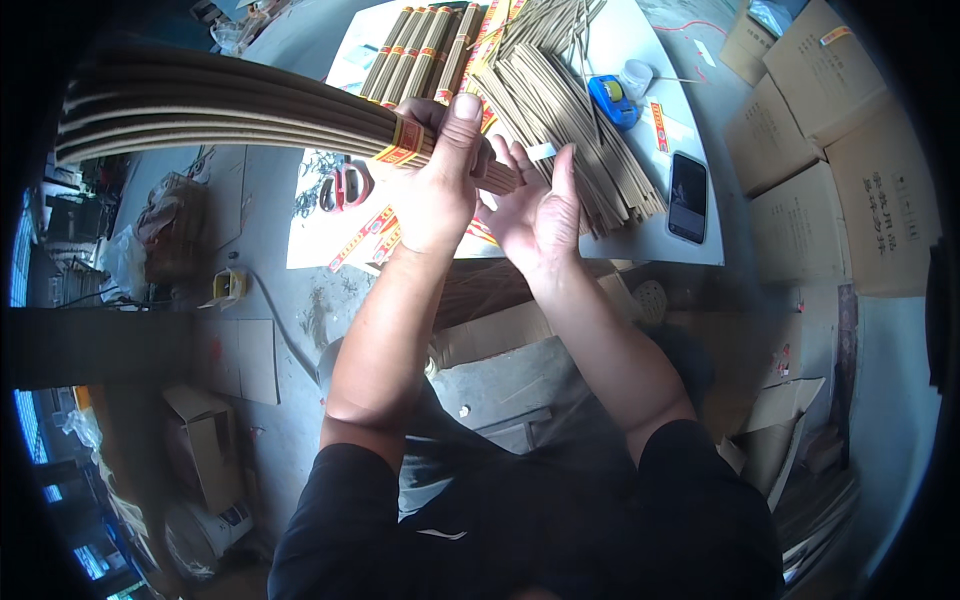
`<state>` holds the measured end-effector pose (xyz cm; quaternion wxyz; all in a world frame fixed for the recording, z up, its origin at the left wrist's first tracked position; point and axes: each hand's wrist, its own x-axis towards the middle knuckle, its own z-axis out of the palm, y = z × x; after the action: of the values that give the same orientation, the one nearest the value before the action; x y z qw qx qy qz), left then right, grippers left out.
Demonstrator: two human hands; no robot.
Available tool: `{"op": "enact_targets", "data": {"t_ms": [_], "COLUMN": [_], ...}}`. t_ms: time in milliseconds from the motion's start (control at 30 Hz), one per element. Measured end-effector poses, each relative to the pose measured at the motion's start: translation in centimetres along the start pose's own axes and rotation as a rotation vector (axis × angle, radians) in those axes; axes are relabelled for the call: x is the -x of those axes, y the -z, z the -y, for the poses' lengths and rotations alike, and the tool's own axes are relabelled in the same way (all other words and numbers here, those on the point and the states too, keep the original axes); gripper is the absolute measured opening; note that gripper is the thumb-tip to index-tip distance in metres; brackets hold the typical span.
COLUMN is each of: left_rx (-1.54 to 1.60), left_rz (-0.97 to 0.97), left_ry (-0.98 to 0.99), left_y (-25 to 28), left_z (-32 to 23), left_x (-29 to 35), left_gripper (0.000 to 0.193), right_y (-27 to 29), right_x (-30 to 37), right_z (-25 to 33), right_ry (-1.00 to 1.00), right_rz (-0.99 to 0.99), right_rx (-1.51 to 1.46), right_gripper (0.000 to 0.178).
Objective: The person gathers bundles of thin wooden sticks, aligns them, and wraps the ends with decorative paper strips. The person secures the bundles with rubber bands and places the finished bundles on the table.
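My left hand [445,170] is closed round a bundle of brown incense sticks [250,110] above the white table. A red and yellow paper band wraps the bundle beside my thumb, and its long end points to the left. The short end comes out past my fingers toward my right hand [545,215]. That hand is turned palm up with its fingers apart, just beside the bundle's end. A small white strip [542,152] shows at its fingertips; whether it touches them I cannot tell. Behind it, loose incense sticks [570,130] lie in a spread pile.
Several banded bundles [420,50] lie at the table's back left. Red scissors [345,187] and printed paper strips [365,240] are nearer the front. A blue tape dispenser [613,100], a small clear cup [636,75] and a phone [686,198] sit right. Cardboard boxes [800,130] stand beyond.
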<state>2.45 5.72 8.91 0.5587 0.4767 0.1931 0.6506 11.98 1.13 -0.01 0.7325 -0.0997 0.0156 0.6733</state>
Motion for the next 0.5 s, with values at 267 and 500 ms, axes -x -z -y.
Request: {"op": "enact_targets", "data": {"t_ms": [267,500], "left_rx": [-0.535,-0.554], "left_rz": [0.088,0.149], "left_ry": [0.185,0.201], "left_y": [0.5,1.9], "left_z": [6.2,10.2], "left_x": [2.1,2.6], "left_gripper": [0.024,0.027], "right_y": [-0.7,-3.4], "right_x": [3.3,5.6], "right_z": [10.6,10.6], "right_ry": [0.626,0.621], "right_rz": [-0.103,0.066], "right_rx": [0.236,0.269], "right_gripper": [0.023,0.019]}}
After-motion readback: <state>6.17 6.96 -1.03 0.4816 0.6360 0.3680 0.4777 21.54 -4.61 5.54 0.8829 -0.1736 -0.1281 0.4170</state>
